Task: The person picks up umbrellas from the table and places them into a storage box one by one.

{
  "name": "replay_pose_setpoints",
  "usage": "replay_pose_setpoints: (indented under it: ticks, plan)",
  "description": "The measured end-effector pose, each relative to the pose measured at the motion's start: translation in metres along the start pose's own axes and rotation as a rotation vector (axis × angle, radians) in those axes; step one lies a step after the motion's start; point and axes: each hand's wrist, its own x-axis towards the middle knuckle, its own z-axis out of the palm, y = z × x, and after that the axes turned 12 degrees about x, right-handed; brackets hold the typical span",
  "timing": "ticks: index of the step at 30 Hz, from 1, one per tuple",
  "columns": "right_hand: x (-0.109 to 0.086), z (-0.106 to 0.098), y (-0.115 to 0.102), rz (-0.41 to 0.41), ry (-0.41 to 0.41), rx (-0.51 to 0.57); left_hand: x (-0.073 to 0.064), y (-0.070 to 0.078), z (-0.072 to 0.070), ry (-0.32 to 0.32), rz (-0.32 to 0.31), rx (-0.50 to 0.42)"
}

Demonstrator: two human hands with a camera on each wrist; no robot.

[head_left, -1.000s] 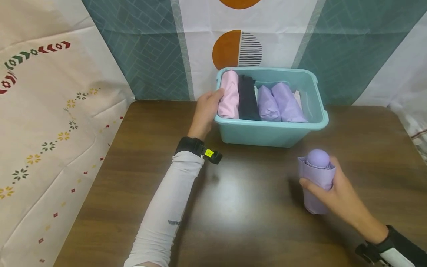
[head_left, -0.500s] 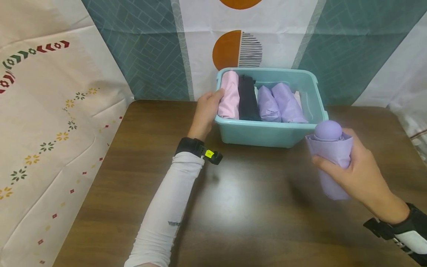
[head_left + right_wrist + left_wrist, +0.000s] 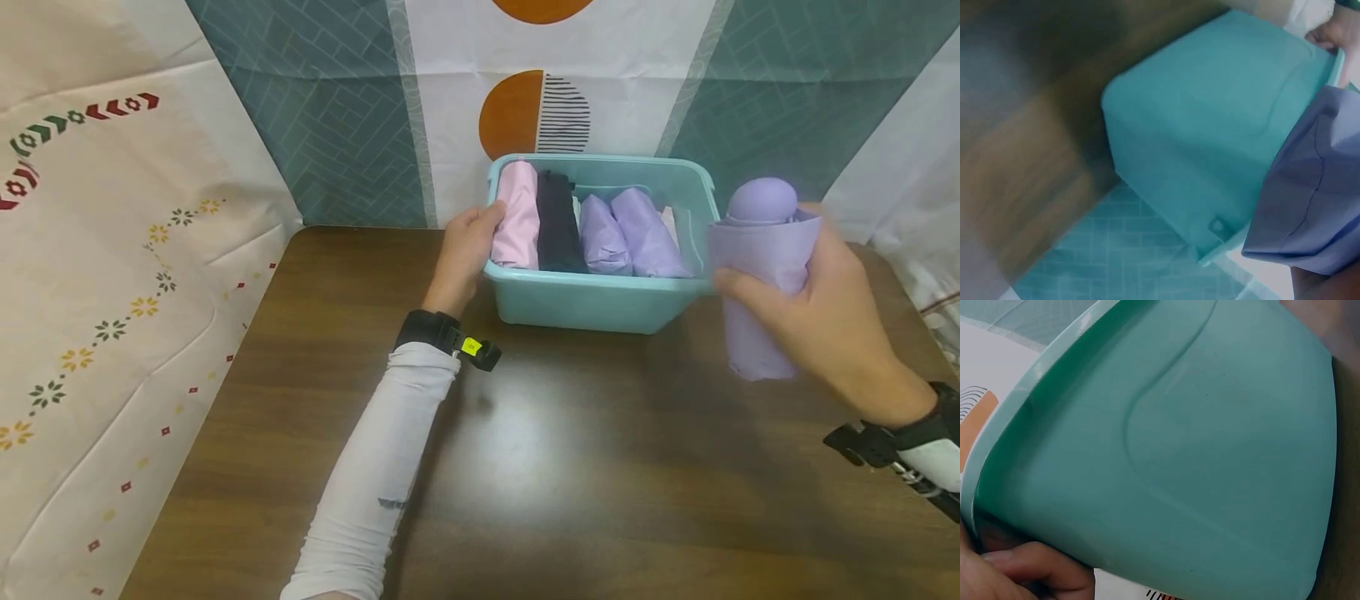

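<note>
My right hand (image 3: 832, 308) grips a folded lavender umbrella (image 3: 765, 258) with a ball-shaped handle end pointing up. It is raised off the table and overlaps the right end of a teal plastic bin (image 3: 577, 304). In the right wrist view, the umbrella's cloth (image 3: 1310, 187) hangs beside the bin wall. My left hand (image 3: 465, 250) holds the bin's left rim, its fingers (image 3: 1041, 569) curled under the lip in the left wrist view. Inside the bin lie a pink rolled bundle (image 3: 516, 215), a black one (image 3: 557, 221) and two lavender ones (image 3: 645, 233).
The bin stands on a brown wooden table (image 3: 585, 483), near its back edge. A patterned curtain (image 3: 345, 108) hangs right behind. To the left is a white cloth (image 3: 97, 292) with printed flowers. A small pale item (image 3: 669, 223) sits in the bin's right part.
My right hand has lifted the umbrella up from the table and moved it away from me, to the bin's right end. My left hand has stayed on the rim.
</note>
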Motion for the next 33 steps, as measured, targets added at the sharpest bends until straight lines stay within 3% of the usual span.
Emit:
replay_pose_setpoints:
  ticks: [14, 20, 26, 33]
  plan:
    - [0.060, -0.010, -0.013, 0.093, -0.075, 0.099, -0.004, -0.001, 0.001, 0.005, -0.018, 0.029]
    - [0.082, -0.011, -0.015, 0.174, -0.119, 0.030, -0.003, 0.000, -0.001, 0.001, -0.007, 0.048]
    - [0.102, -0.006, -0.019, 0.277, -0.223, 0.009, -0.002, 0.001, -0.003, 0.004, -0.010, 0.048]
    - [0.111, 0.004, -0.022, 0.351, -0.334, -0.146, -0.003, 0.001, -0.001, -0.004, -0.028, 0.041]
